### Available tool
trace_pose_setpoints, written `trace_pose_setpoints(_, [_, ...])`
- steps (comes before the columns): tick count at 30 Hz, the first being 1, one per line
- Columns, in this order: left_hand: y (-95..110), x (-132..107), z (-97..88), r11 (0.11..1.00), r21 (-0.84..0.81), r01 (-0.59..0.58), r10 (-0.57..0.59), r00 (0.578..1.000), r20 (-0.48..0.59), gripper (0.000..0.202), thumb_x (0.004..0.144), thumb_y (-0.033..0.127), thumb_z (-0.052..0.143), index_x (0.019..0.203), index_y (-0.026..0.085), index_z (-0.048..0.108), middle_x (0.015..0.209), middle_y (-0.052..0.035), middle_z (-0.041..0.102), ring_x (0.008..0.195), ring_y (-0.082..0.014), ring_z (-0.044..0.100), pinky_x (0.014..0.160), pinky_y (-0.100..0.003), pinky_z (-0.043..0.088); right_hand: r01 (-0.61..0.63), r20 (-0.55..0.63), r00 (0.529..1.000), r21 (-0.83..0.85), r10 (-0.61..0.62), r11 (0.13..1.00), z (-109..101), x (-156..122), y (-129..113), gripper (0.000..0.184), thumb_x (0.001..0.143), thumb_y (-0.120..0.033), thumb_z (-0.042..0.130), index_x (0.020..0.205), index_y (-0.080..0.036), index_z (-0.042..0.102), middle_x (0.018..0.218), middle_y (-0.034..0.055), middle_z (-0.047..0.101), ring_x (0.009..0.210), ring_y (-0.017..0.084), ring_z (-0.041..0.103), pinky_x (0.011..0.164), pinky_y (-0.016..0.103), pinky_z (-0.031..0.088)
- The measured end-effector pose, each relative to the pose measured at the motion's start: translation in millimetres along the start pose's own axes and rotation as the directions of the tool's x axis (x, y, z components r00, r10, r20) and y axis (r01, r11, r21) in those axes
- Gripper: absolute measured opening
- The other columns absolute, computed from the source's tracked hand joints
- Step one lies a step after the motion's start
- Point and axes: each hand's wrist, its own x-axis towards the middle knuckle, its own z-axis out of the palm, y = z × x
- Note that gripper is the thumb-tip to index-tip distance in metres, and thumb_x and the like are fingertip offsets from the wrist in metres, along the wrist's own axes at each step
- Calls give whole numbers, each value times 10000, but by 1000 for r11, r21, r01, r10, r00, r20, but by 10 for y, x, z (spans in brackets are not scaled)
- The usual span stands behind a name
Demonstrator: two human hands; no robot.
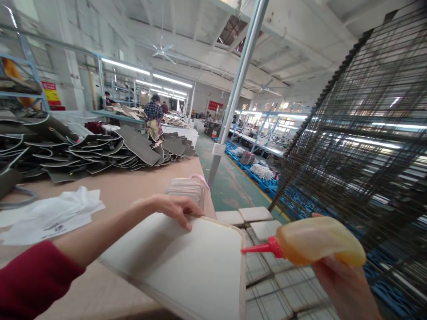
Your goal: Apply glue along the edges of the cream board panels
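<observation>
My left hand (178, 208) grips the far edge of a pale rectangular panel (200, 266) with rounded corners, thumb on top and the other fingers at its rim. In my right hand (340, 280) is a squeeze bottle (320, 240) of amber liquid, lying on its side. Its red nozzle (262, 247) points left, and the tip is at the panel's right edge, near the rounded corner. A shiny line runs along part of that rim. Behind my left hand, a stack of similar thin panels (187, 189) rests on the tan table (133, 195).
Grey-green sheets with white edges (100, 151) are heaped at the back left. Crumpled white paper (63, 209) lies on the table. A metal post (233, 89) rises beyond the table. Wire racks (360, 142) stand at right, with pale panels (290, 284) below. People work farther back.
</observation>
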Motion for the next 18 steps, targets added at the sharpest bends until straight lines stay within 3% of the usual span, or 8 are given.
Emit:
trace_pose_setpoints(7, [-22, -126, -40, 1000, -18, 15, -15, 1000, 1, 476, 693, 449, 727, 1073, 167, 677, 865, -13, 653, 747, -156, 524, 647, -200, 397, -115, 38, 993, 8, 115, 993, 61, -72, 37, 536, 511, -354, 796, 1026, -271, 676, 952, 53, 664, 959, 267, 613, 749, 361, 547])
trace_pose_setpoints(14, [-59, -221, -51, 998, -61, 0, -2, 1000, -31, 483, 652, 419, 767, 1044, 146, 692, 833, -14, 658, 747, -172, 552, 650, -215, 424, -141, 73, 987, -23, 142, 990, 183, -168, -123, 580, 512, -392, 798, 1062, -265, 665, 851, 51, 668, 932, 270, 626, 789, 367, 535])
trace_pose_setpoints(18, [-109, -251, -64, 994, -111, 4, -8, 999, -34, 491, 645, 412, 777, 1052, 151, 694, 899, -30, 676, 779, -187, 578, 680, -230, 442, -211, 169, 960, -88, 223, 974, 229, -222, -236, 610, 496, -378, 828, 1074, -276, 663, 809, 45, 667, 926, 273, 628, 795, 363, 535])
